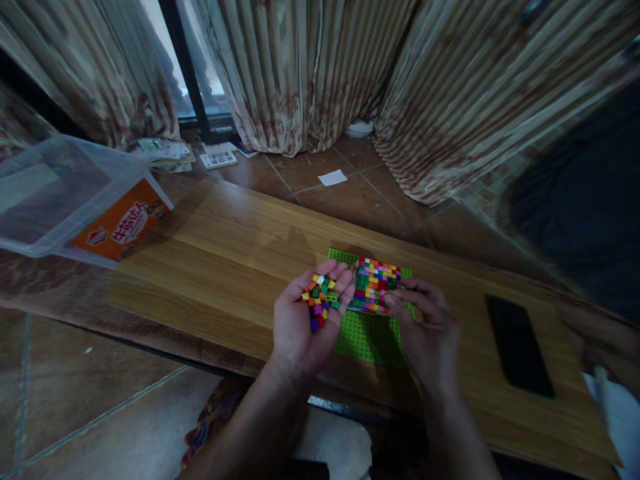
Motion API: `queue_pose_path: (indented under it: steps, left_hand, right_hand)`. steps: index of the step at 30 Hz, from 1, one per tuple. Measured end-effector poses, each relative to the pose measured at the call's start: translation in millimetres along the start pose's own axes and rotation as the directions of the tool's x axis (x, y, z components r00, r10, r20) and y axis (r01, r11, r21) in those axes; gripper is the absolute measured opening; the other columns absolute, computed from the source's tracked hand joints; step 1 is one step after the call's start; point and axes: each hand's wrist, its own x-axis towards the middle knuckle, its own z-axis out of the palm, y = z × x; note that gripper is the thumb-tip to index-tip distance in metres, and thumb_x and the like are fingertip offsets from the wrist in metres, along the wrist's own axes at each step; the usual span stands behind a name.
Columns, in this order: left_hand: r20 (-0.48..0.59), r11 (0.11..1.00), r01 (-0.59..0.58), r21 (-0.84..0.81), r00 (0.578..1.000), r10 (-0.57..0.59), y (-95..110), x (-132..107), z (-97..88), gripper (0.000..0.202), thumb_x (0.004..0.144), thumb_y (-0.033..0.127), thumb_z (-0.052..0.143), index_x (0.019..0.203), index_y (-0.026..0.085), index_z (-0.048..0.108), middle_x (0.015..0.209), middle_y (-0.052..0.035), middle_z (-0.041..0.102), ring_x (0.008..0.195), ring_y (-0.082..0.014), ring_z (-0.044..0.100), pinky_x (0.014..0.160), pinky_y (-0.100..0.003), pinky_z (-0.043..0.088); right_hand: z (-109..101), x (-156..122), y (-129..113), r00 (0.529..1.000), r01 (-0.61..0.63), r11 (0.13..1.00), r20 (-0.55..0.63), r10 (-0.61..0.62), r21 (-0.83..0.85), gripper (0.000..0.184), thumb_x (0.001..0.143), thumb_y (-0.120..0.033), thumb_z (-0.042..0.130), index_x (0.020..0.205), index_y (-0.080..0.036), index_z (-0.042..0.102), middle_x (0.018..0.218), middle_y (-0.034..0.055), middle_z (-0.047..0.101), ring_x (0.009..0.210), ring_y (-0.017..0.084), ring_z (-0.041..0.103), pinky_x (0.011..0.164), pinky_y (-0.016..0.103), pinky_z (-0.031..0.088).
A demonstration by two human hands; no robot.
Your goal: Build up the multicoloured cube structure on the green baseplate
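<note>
here, loose bricks (320, 299) atop left grip (298, 328)

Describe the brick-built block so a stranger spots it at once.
On the wooden tabletop, left of the black phone, lies a green studded baseplate. Over it, by the right hand, is the brick-built block. Unlike the loose bricks in the left hand, it is one joined, multicoloured mass.

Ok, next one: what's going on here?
A person sits or stands at a wooden tabletop. Their left hand lies palm up, cupping a pile of small colored bricks. Their right hand has its fingertips at the right side of a multicolored brick block over a green studded baseplate; whether they pinch a loose piece is unclear. A dark, phone-like slab lies farther right.
</note>
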Motion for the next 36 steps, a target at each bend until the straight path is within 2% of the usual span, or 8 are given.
queue_pose_path:
  steps: [5, 15, 20, 22, 26, 29, 32, 36]
  left_hand:
    - [-0.001, 1.000, -0.007, 0.004, 1.000, 0.007, 0.0, 1.2, 0.0, 0.025, 0.087, 0.020, 0.049, 0.078, 0.010, 0.071, 0.082, -0.0097, 0.072, 0.079, -0.0163, 0.069, 0.095, -0.035, 0.052]
    - [-0.005, 0.999, 0.013, 0.036, 1.000, -0.013, -0.6, 0.2, -0.6, 0.024, 0.086, 0.022, 0.052, 0.082, 0.011, 0.072, 0.084, -0.0106, 0.073, 0.079, -0.0170, 0.070, 0.090, -0.034, 0.054]
    - [0.033, 0.999, 0.022, 0.041, 0.999, -0.023, -2.0, -1.1, -0.9, 0.025, 0.087, 0.024, 0.051, 0.084, 0.010, 0.072, 0.090, -0.0127, 0.074, 0.087, -0.0197, 0.071, 0.093, -0.035, 0.052]
    - [0.052, 0.998, 0.035, 0.046, 0.998, -0.037, -2.8, -1.7, -1.0, 0.026, 0.087, 0.024, 0.051, 0.088, 0.010, 0.072, 0.096, -0.0143, 0.075, 0.095, -0.0222, 0.070, 0.096, -0.037, 0.051]
    - [0.098, 0.998, 0.056, 0.035, 0.993, -0.060, -5.3, -2.5, -1.5, 0.026, 0.087, 0.024, 0.050, 0.092, 0.011, 0.071, 0.109, -0.0159, 0.073, 0.109, -0.0258, 0.067, 0.102, -0.040, 0.047]
    - [0.112, 0.997, 0.065, 0.036, 0.991, -0.069, -7.5, -2.5, -1.2, 0.027, 0.087, 0.023, 0.049, 0.093, 0.010, 0.071, 0.109, -0.0163, 0.073, 0.112, -0.0277, 0.066, 0.103, -0.043, 0.047]
    - [0.111, 0.997, 0.072, 0.035, 0.991, -0.075, -10.0, -2.8, -0.3, 0.029, 0.088, 0.021, 0.046, 0.095, 0.009, 0.071, 0.108, -0.0167, 0.073, 0.114, -0.0280, 0.065, 0.105, -0.042, 0.046]
    - [0.114, 0.996, 0.077, 0.034, 0.990, -0.080, -14.3, -2.9, 0.3, 0.030, 0.088, 0.021, 0.045, 0.096, 0.008, 0.071, 0.107, -0.0161, 0.074, 0.113, -0.0265, 0.066, 0.106, -0.040, 0.046]
  right_hand:
    - [2.2, -0.1, 2.0, 1.000, -0.020, 1.000, -0.021, 0.020, 0.010, 0.011, 0.077, -0.033, 0.074, 0.075, -0.022, 0.074, 0.102, 0.0042, 0.061, 0.100, 0.020, 0.061, 0.091, 0.040, 0.047]
    - [9.4, 1.5, -1.2, 0.985, -0.147, 0.980, -0.072, 0.158, 0.134, 0.015, 0.070, -0.032, 0.078, 0.071, -0.019, 0.070, 0.102, 0.0055, 0.060, 0.102, 0.022, 0.061, 0.087, 0.041, 0.051]
    - [8.5, 1.5, 4.3, 0.986, -0.155, 0.982, -0.046, 0.161, 0.111, 0.019, 0.071, -0.035, 0.078, 0.073, -0.018, 0.071, 0.103, 0.0059, 0.061, 0.100, 0.023, 0.061, 0.087, 0.045, 0.051]
    - [5.9, 0.5, 1.8, 0.993, -0.101, 0.993, -0.060, 0.104, 0.058, 0.018, 0.073, -0.036, 0.077, 0.075, -0.019, 0.071, 0.101, 0.0055, 0.063, 0.099, 0.023, 0.062, 0.089, 0.045, 0.050]
    - [0.6, -6.6, -20.1, 0.975, 0.151, 0.988, -0.158, -0.154, -0.031, 0.008, 0.079, -0.030, 0.074, 0.082, -0.023, 0.073, 0.100, 0.0036, 0.064, 0.095, 0.020, 0.063, 0.087, 0.040, 0.050]
    - [0.8, -14.1, -39.9, 0.960, 0.280, 0.959, 0.021, -0.279, -0.032, 0.011, 0.085, -0.025, 0.068, 0.095, -0.027, 0.073, 0.101, 0.0025, 0.065, 0.094, 0.019, 0.063, 0.086, 0.038, 0.050]
    - [5.7, -19.9, -50.0, 0.931, 0.335, 0.939, 0.181, -0.317, -0.075, 0.019, 0.087, -0.025, 0.066, 0.105, -0.027, 0.070, 0.105, 0.0037, 0.065, 0.100, 0.020, 0.062, 0.087, 0.039, 0.051]
    - [14.1, -23.2, -51.6, 0.924, 0.366, 0.914, 0.189, -0.333, -0.178, 0.017, 0.088, -0.026, 0.065, 0.104, -0.026, 0.071, 0.103, 0.0045, 0.065, 0.099, 0.022, 0.061, 0.087, 0.040, 0.051]
